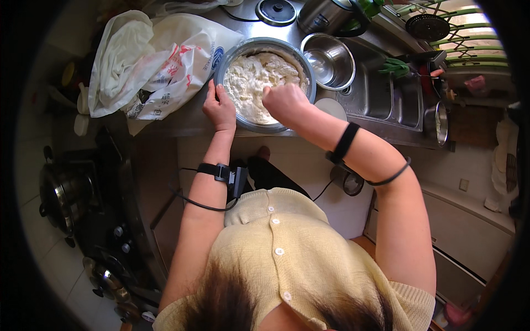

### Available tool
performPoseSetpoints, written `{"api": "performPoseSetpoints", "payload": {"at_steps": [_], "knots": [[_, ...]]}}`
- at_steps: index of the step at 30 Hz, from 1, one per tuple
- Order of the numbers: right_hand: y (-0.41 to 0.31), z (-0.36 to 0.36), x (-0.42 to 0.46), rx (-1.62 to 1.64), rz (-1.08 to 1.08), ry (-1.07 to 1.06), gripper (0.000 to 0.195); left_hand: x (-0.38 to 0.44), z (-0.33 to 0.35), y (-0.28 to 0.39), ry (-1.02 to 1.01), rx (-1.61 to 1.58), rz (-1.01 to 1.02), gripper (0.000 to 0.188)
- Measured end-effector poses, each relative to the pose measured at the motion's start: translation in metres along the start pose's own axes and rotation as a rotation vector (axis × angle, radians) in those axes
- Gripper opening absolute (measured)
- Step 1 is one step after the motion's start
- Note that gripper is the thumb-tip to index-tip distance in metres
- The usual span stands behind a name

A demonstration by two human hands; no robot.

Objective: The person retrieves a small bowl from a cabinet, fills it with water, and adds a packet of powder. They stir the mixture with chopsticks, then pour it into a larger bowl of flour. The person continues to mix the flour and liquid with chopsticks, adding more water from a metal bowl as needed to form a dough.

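A large grey-rimmed bowl stands near the front edge of the steel counter, filled with lumpy, shaggy pale dough. My left hand grips the bowl's rim at its lower left, thumb and fingers against the side. Over the lower right of the dough, my right hand is curled into a fist, knuckles up. Its palm side is hidden, and no tool shows in it. A steel basin with a shiny inside sits right of the bowl. Below it lies a pale round disc, partly covered by my right forearm.
A printed white plastic bag lies left of the bowl. Behind are a kettle base and a steel kettle. The double sink, with green leaves beyond, is at right. A lidded pot stands on the stove at left.
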State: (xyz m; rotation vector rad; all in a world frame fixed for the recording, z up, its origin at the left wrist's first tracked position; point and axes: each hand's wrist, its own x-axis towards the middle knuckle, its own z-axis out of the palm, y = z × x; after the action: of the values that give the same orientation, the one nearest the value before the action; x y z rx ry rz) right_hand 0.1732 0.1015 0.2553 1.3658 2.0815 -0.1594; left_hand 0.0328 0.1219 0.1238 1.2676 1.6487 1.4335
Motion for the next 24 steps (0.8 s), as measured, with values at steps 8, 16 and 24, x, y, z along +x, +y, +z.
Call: {"api": "performPoseSetpoints", "payload": {"at_steps": [8, 16, 24], "knots": [[0.061, -0.022, -0.044, -0.437, -0.093, 0.337, 0.026, 0.006, -0.002, -0.003, -0.017, -0.184, -0.146, 0.034], [0.068, -0.014, 0.041, -0.422, -0.246, 0.636, 0.028, 0.038, 0.007, -0.012, -0.153, -0.161, -0.071, 0.031], [0.109, -0.001, 0.031, -0.282, 0.027, 0.188, 0.037, 0.031, 0.007, -0.018, -0.094, -0.185, -0.111, 0.028]]}}
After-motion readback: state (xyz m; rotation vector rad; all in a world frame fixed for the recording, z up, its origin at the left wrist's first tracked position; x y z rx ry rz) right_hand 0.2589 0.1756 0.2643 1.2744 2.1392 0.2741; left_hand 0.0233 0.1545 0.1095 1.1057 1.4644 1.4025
